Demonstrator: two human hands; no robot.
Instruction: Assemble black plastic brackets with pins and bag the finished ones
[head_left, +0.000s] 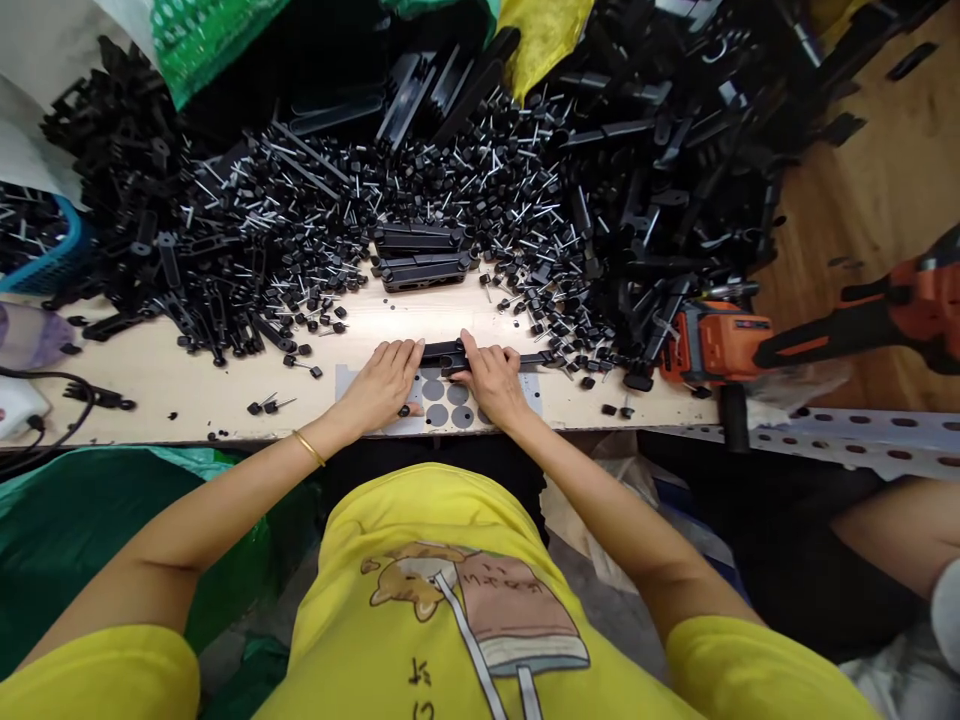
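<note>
My left hand (384, 388) is closed around the near end of a black plastic bar (439, 351) at the front of the bench. From the other side my right hand (493, 382) grips the same bar, thumb and fingers at its right part. A second slim black piece (537, 358) sticks out to the right past those fingers; whether it joins the bar is hidden. By the left thumb there is a small black knob (405, 410). Under both hands lies a sheet with grey round discs (437, 414). Beyond them rests a small stack of black bars (421, 270).
Black-headed pins (487, 180) are heaped across the bench (300, 400). Black clips (169, 265) pile up at left, beside a blue basket (64, 250). An orange power tool (720, 340) lies at right. A person's leg (904, 530) shows at lower right.
</note>
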